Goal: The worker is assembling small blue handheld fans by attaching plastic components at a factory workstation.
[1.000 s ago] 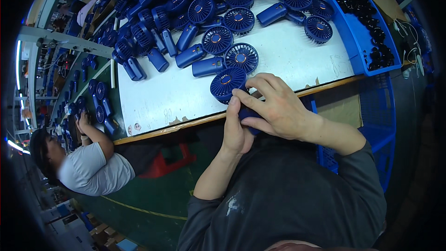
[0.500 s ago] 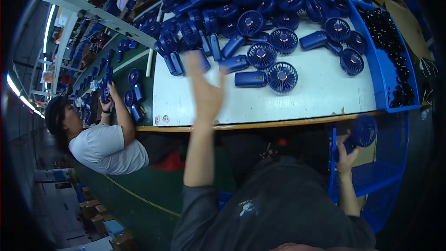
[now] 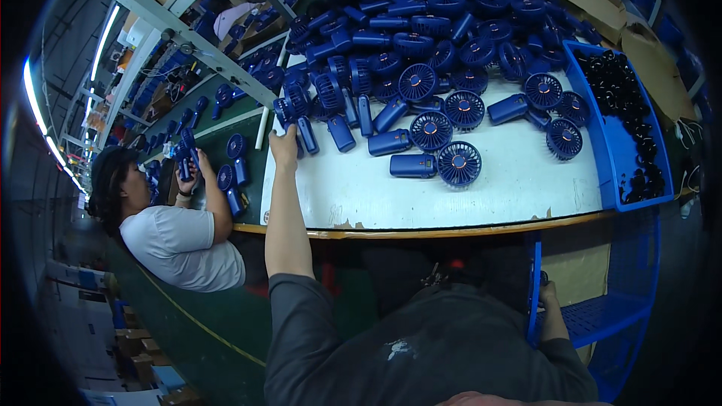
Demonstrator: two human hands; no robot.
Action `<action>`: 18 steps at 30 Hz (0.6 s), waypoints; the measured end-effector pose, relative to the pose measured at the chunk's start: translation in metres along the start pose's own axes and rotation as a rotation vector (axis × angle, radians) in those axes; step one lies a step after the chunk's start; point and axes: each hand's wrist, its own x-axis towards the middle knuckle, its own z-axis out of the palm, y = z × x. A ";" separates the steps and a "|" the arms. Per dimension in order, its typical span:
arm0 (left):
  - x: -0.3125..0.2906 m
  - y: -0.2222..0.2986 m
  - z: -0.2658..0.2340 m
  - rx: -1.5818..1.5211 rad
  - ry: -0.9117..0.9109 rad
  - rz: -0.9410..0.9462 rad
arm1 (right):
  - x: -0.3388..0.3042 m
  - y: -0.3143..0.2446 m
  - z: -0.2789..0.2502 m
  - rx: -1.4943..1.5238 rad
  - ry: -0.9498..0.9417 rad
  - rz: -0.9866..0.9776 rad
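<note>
At the left end of the white table, my left hand (image 3: 284,149) is closed around the handle of a blue handheld fan (image 3: 283,110), mostly covering it. Beside it lie more fans, one with its handle (image 3: 307,135) toward me. My right hand (image 3: 549,295) is low at the right, at the blue plastic crate (image 3: 535,286) below the table edge. Its fingers are curled by a small dark part, the rest of which is hidden. Closest to me on the tabletop is a fan (image 3: 459,165) lying with its round grille up.
A big heap of blue fans (image 3: 432,26) covers the far part of the table (image 3: 338,195). A blue tray (image 3: 613,143) of small black parts stands at the right, by an open carton (image 3: 590,0). A co-worker (image 3: 177,237) at the left holds a fan.
My left hand has moved left and onto a fan at the table's left end. My right hand has gone lower at the crate, and the fan it held is out of sight.
</note>
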 end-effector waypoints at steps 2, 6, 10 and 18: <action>-0.016 0.002 -0.021 -0.212 -0.115 -0.108 | -0.021 -0.058 -0.035 0.158 -0.055 0.021; -0.122 0.047 -0.041 -0.414 -0.115 0.048 | -0.129 -0.213 -0.083 0.409 0.161 -0.534; -0.263 0.074 -0.005 -0.662 -0.301 -0.122 | -0.231 -0.341 -0.092 0.628 -0.220 -0.816; -0.365 0.084 0.031 -0.833 -0.700 -0.086 | -0.267 -0.425 -0.039 0.438 -0.414 -0.931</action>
